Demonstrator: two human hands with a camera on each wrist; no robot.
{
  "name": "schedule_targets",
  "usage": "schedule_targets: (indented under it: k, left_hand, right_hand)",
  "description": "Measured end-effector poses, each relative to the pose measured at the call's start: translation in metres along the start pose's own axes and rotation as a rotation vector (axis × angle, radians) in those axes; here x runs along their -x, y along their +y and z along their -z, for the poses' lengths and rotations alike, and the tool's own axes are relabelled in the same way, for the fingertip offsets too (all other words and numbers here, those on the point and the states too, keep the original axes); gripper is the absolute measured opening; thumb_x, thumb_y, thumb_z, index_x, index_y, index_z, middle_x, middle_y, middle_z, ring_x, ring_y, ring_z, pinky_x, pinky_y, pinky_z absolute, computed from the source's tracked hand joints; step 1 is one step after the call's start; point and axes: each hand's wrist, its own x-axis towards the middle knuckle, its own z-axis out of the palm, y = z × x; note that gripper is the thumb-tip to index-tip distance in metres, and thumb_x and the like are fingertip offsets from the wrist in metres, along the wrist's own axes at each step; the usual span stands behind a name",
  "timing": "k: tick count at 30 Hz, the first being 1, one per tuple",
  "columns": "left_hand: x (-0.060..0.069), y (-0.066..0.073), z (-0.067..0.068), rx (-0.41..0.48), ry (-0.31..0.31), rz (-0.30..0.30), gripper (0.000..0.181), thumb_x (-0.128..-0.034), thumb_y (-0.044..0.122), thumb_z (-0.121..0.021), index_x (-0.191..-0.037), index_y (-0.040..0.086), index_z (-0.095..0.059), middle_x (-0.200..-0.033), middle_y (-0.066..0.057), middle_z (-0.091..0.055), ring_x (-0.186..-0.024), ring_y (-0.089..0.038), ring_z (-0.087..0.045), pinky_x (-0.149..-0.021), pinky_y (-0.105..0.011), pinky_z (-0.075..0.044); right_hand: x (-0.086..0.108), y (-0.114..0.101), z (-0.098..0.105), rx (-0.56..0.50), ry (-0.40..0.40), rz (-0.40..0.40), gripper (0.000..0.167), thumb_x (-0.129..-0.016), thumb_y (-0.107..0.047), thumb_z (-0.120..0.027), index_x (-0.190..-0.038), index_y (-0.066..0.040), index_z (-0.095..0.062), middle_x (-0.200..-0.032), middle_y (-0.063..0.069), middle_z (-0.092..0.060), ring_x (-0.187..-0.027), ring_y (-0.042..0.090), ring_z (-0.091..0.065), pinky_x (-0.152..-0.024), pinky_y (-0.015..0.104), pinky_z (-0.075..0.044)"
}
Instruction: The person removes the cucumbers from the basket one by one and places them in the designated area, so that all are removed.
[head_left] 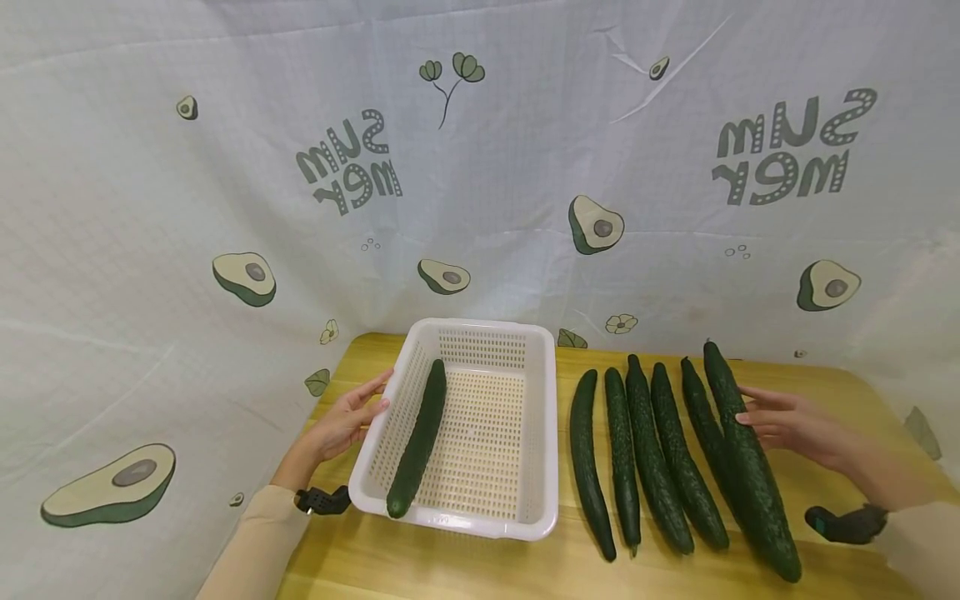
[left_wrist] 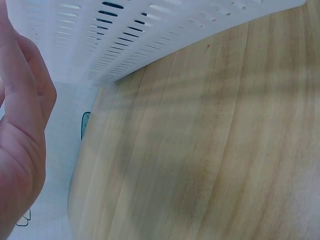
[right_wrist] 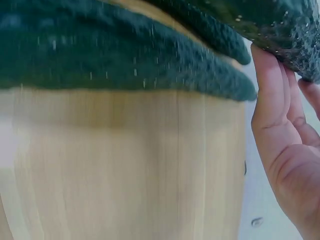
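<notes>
In the head view, my right hand (head_left: 791, 423) holds a long dark green cucumber (head_left: 752, 467) at the right end of a row, thumb on its near side. The right wrist view shows this cucumber (right_wrist: 285, 30) over the fingers, above other cucumbers. My left hand (head_left: 347, 423) touches the left side of a white plastic basket (head_left: 542, 417) with its fingertips. One cucumber (head_left: 420, 446) lies lengthwise inside the basket along its left wall. In the left wrist view, the hand (left_wrist: 22, 110) is beside the slotted basket wall (left_wrist: 135, 35), fingertips out of frame.
Several more cucumbers (head_left: 622, 458) lie side by side on the wooden table (head_left: 450, 567), right of the basket. A pale curtain (head_left: 510, 183) printed with avocados hangs behind the table and at its left. A dark band (head_left: 322, 500) sits on each wrist.
</notes>
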Motion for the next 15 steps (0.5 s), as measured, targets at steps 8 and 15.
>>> schedule_targets:
  k: [8,15]
  left_hand:
    - [-0.001,-0.001,-0.001,-0.005,-0.008,-0.002,0.062,-0.1060,0.007,-0.048,-0.161,0.016,-0.021,-0.144,-0.016,-0.033,-0.104,-0.024,-0.066,-0.081,-0.043,-0.058]
    - [0.000,0.000,-0.002,-0.019,-0.006,-0.009,0.062,-0.1059,0.007,-0.048,-0.161,0.014,-0.020,-0.143,-0.019,-0.032,-0.103,-0.023,-0.066,-0.081,-0.043,-0.058]
  right_hand:
    - [0.006,0.005,0.019,0.032,-0.041,-0.062,0.070,-0.106,-0.015,-0.047,-0.160,-0.013,-0.002,-0.148,0.049,0.000,-0.103,-0.006,-0.054,-0.084,0.029,-0.052]
    - [0.012,0.010,0.027,0.066,-0.065,-0.065,0.065,-0.107,-0.013,-0.044,-0.158,-0.027,-0.006,-0.147,0.050,-0.001,-0.107,-0.002,-0.056,-0.085,0.030,-0.053]
